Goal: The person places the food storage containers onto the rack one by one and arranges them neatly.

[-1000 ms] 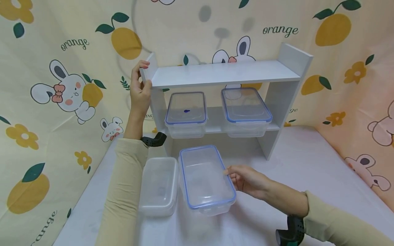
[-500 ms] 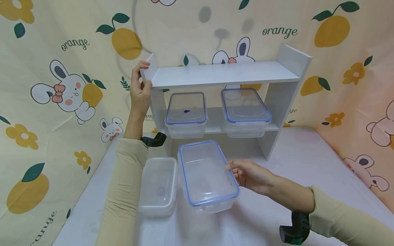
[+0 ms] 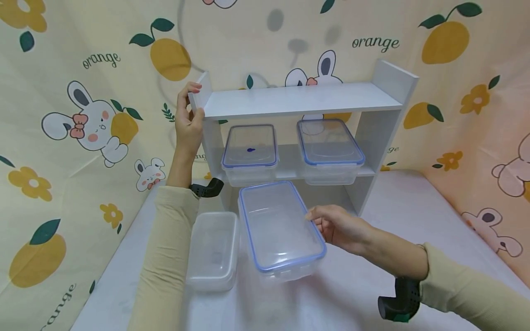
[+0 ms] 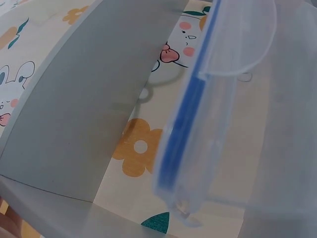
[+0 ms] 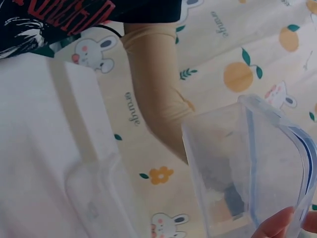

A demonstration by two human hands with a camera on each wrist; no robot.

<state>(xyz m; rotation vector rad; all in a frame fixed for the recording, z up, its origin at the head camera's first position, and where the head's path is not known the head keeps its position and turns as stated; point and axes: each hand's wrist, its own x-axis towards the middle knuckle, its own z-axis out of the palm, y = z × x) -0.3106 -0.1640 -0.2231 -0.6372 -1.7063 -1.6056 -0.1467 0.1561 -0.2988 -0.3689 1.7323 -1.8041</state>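
My right hand (image 3: 337, 230) pinches the right edge of a clear plastic food container (image 3: 281, 225) whose lid has a blue seal. This container is held over the table in front of the shelf, slightly tilted, with a shadow below it. In the right wrist view, the thumb and fingers (image 5: 277, 223) are at its rim. My left hand (image 3: 189, 122) grips the upper left side panel of a white two-tier shelf (image 3: 302, 99). Two similar blue-rimmed containers, a left one (image 3: 250, 147) and a right one (image 3: 331, 142), sit on the middle board, jutting past its front edge.
A frosted container (image 3: 213, 250) stands on the white table (image 3: 414, 239), left of the held one. The shelf's right side panel (image 3: 378, 133) reaches down to the table. A printed cloth (image 3: 103, 184) hangs behind and at both sides.
My right hand has raised the food container, moving it up the head view toward the shelf and slightly right. The left hand and the shelf containers stay where they were.
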